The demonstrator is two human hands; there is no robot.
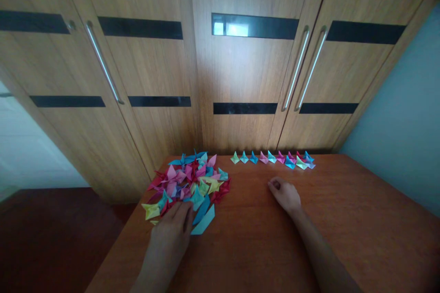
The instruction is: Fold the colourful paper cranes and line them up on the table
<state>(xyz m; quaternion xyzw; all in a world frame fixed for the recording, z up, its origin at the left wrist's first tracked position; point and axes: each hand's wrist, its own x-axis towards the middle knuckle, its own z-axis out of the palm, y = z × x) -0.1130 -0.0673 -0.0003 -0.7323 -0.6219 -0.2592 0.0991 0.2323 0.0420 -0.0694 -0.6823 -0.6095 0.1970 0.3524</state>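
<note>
At the near side of a pile of colourful folded-paper cranes (176,176), my left hand (173,222) reaches down with its fingers together. Its fingertips are hidden among the paper, beside a yellow crane (150,211) and red paper folds, so what they pinch does not show. A light-blue paper strip (204,221) lies flat just right of that hand. My right hand (286,196) rests on the table with curled fingers, and nothing shows in it. Beyond it stands a row of small folded-paper pieces (263,157) in green, blue, pink and red, doubled up at its right end.
The brown wooden table (247,238) meets a wooden wardrobe (244,68) with metal handles along its far edge. A pale blue wall (402,114) borders the right side. Past the table's left edge is a dark reddish floor (51,238).
</note>
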